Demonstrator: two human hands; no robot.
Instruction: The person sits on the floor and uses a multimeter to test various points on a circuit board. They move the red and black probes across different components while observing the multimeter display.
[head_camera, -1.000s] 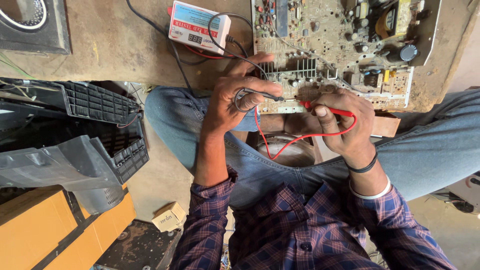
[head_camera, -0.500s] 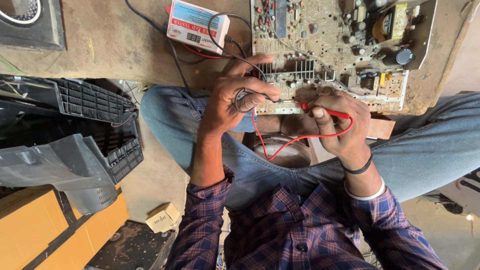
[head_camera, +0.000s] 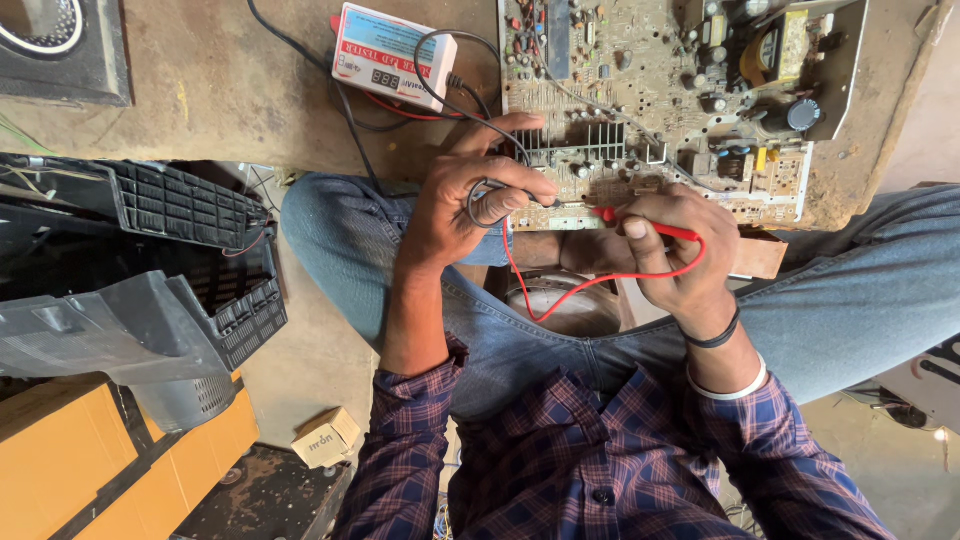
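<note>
A tan circuit board, crowded with small parts, a finned metal block and a dark round capacitor, is laid on the table above the person's knees. A red probe is pinched in the grip of the right hand at the board's near edge, its red wire looping down over the lap. A black lead is clenched in the left hand. A white tester box lies just beside the board.
</note>
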